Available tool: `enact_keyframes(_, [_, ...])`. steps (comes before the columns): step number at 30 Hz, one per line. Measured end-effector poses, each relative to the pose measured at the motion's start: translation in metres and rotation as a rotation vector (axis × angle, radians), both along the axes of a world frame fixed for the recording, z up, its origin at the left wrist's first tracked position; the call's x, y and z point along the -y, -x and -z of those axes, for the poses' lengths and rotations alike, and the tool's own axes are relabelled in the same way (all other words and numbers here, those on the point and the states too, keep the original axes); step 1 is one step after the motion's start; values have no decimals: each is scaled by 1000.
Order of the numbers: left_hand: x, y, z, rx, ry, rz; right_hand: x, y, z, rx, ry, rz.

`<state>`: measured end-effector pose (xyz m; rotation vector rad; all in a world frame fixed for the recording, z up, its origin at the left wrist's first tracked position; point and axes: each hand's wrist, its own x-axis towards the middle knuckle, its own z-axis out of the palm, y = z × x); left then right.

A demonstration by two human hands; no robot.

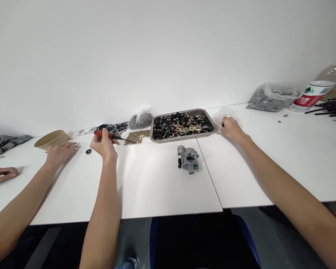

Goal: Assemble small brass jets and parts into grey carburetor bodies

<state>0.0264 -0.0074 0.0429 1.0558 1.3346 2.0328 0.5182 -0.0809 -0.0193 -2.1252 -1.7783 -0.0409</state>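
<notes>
In my left hand (pixel 103 145) is a screwdriver (pixel 101 133) with a red and black handle, its thin shaft pointing right toward a pile of small brass screws (pixel 137 137). A grey round metal part (pixel 112 129) shows just behind that hand; whether my fingers touch it I cannot tell. My right hand (pixel 232 128) has its fingers pinched together at a clear plastic bag (pixel 226 112) of small parts, right of the tray; what they grip is hidden. Between my arms, a grey metal carburetor (pixel 189 160) rests on the white table (pixel 162 179).
A metal tray (pixel 182 139) holds black fittings and long screws. Bags of dark parts (pixel 140 119) and grey parts (pixel 271 98) stand by the wall, with a plastic bottle (pixel 310 95) at right. Other people's hands (pixel 58 153) are at left beside a tan bowl (pixel 52 140).
</notes>
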Motion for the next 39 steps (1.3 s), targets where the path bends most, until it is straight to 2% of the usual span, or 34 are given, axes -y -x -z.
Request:
enact_keyframes(10, [3, 0, -5, 9, -29, 0, 0, 2, 6, 39, 35, 143])
enact_keyframes(20, [6, -1, -7, -1, -16, 16, 2, -6, 0, 12, 25, 204])
enact_keyframes(31, [5, 0, -10, 37, -24, 6, -4, -14, 10, -119, -195, 282])
enact_keyframes(39, [6, -2, -10, 43, -54, -7, -3, -14, 6, -224, -298, 268])
